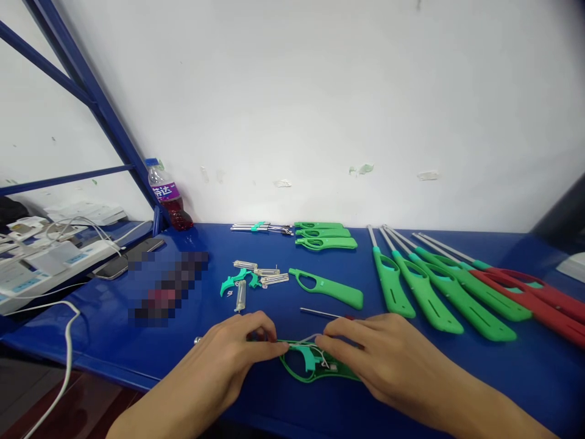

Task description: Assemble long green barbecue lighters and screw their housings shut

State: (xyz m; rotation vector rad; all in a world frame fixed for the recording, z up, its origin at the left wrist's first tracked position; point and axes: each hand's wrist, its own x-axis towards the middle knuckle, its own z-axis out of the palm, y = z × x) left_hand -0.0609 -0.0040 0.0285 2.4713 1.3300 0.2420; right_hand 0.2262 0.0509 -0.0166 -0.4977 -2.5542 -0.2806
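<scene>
An opened green lighter casing (pixel 305 379) lies at the table's near edge, with a teal trigger (pixel 311 361) and thin pale wires (pixel 316 342) in it. My left hand (pixel 233 349) pinches the casing at its neck end; a small metal tip (pixel 197 340) pokes out beyond that hand. Over the casing's handle end, my right hand (pixel 386 353) has thumb and finger closed on the wires, hiding much of the handle. A thin metal shaft (pixel 320 313) with a bit of red at its end lies just behind my right hand.
Clear fuel tanks (pixel 241 296) and teal triggers (pixel 228 283) lie loose mid-table. Green half casings (pixel 328 289) and metal tubes (pixel 249 227) are behind. Several green lighters (pixel 392 289) and red lighters (pixel 539 305) fill the right. A bottle (pixel 169 195), phone (pixel 128 257) and power strip (pixel 68 262) stand left.
</scene>
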